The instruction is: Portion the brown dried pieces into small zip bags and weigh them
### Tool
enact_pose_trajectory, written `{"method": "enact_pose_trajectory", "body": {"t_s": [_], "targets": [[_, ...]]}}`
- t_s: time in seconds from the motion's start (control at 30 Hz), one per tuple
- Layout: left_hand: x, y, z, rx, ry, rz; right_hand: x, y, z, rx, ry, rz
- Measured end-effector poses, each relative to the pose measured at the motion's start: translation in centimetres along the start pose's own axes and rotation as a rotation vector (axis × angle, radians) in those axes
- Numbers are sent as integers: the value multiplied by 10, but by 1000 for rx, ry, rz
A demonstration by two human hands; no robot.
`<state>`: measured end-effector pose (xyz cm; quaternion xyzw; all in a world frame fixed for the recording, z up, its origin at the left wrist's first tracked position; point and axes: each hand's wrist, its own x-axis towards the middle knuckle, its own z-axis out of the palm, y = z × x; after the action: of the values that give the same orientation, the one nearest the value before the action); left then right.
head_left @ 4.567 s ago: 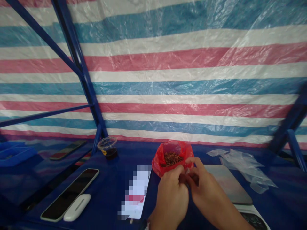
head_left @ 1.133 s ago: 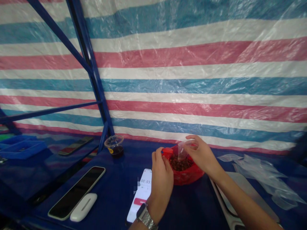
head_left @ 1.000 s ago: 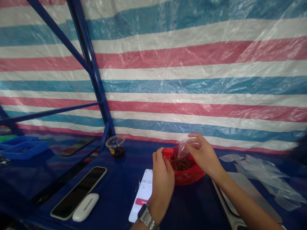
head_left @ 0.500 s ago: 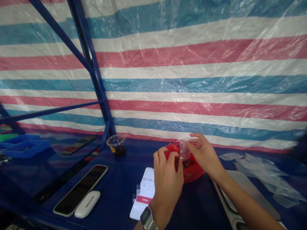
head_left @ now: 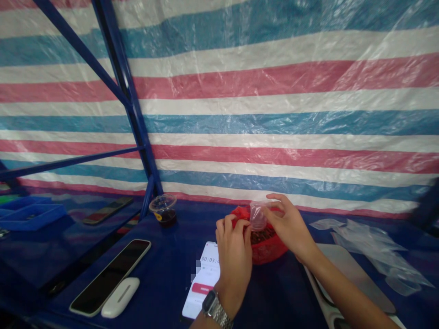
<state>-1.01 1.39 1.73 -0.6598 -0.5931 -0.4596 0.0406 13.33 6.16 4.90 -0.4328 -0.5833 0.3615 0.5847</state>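
A small clear plastic bag (head_left: 258,215) is held up over a red plastic bag (head_left: 269,252), which lies spread like a bowl. Inside the red bag are many small dark brown pieces (head_left: 262,236), too small to name. My left hand (head_left: 235,249), with a metal watch (head_left: 213,305) at its wrist, has its fingertips closed at the clear bag's left edge. My right hand (head_left: 291,228) pinches the clear bag from the right between thumb and fingers.
Several flat clear bags (head_left: 377,249) lie at the right, beside a silver scale-like device (head_left: 356,274). Left are a phone showing a timer (head_left: 202,299), a dark phone (head_left: 111,276), a white case (head_left: 120,298) and a lidded cup (head_left: 165,212). A blue frame post (head_left: 137,123) rises behind.
The clear bag has shifted slightly left and lower between my hands, and more of the brown pieces shows. My left hand has moved a little left. The whole view has shifted slightly.
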Motion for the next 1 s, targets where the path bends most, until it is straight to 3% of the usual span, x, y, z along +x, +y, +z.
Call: {"method": "enact_pose_trajectory", "body": {"t_s": [0.23, 0.47, 0.6, 0.73, 0.87, 1.0], "targets": [[-2, 1, 2, -19, -12, 11, -4, -13, 5, 116, -68, 68], [2, -4, -3, 22, -56, -53, 10, -16, -24, -29, -91, -40], [3, -1, -5, 38, -42, -41, 11, -15, -24, -69, -12, -149], [1, 2, -4, 57, -43, -39, 8, -17, -19, -258, -107, -265], [1, 1, -3, 105, -63, -13, 7, -21, -23, -400, -82, -211], [0, 0, -5, 112, -46, 25, 7, -22, -28, -310, -99, -174]]}}
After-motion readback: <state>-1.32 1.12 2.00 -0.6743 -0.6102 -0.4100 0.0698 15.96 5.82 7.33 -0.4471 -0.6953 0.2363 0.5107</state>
